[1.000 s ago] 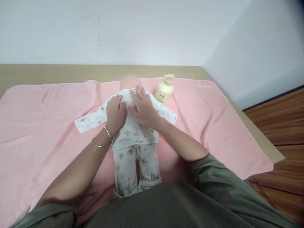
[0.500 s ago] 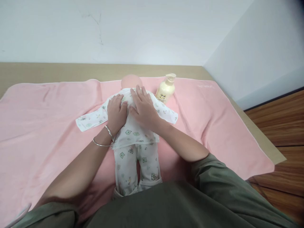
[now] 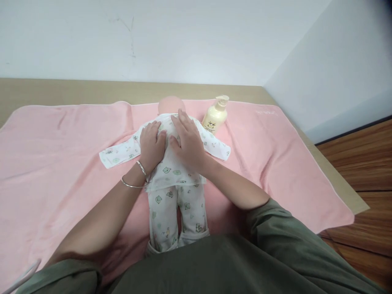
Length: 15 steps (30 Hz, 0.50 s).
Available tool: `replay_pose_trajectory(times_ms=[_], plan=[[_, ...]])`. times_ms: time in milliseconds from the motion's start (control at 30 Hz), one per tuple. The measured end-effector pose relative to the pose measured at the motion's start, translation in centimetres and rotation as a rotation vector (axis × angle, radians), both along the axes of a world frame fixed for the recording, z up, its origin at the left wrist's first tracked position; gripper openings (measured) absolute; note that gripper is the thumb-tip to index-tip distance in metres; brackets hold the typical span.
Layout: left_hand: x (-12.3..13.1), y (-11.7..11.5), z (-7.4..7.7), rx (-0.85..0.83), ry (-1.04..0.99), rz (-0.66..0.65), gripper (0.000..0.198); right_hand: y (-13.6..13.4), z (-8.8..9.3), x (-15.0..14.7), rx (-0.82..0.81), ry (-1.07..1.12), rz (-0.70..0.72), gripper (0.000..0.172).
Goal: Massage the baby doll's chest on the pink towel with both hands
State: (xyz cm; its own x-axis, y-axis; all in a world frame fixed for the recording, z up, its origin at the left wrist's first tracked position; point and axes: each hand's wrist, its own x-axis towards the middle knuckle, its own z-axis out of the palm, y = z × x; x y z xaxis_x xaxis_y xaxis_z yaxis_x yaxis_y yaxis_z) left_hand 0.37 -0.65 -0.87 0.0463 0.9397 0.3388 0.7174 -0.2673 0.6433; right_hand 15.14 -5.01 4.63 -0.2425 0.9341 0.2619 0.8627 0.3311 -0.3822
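Doll point(image 3: 176, 175): lying mid-blanket, head point(image 3: 172, 105) by the pink blanket's point(image 3: 61, 163) far edge.
Left hand point(image 3: 151, 145): flat on the printed shirt point(image 3: 171, 165), fingers close together.
Right hand point(image 3: 191, 146): flat beside it, fingers slightly apart.
Change: hands barely shifted this past second; steady contact, I'd judge.

No words can be made out. A short line of pale lettering point(image 3: 266, 112) runs along the far right corner of the pink towel point(image 3: 294, 163); the bottle point(image 3: 218, 117) seems to carry small dark print point(image 3: 209, 129), too blurred to read.
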Motion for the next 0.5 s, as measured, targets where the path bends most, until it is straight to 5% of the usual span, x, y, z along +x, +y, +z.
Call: replay_pose_trajectory(times_ms=[200, 500], plan=[[-0.1, 0.1, -0.2, 0.023, 0.008, -0.004, 0.047, -0.2, -1.1, -0.6, -0.05, -0.035, 0.013, 0.063], [0.0, 0.3, -0.3, 0.01, 0.001, 0.008, 0.046, -0.5, 0.0, 0.7, 0.168, 0.155, 0.069, 0.066]])
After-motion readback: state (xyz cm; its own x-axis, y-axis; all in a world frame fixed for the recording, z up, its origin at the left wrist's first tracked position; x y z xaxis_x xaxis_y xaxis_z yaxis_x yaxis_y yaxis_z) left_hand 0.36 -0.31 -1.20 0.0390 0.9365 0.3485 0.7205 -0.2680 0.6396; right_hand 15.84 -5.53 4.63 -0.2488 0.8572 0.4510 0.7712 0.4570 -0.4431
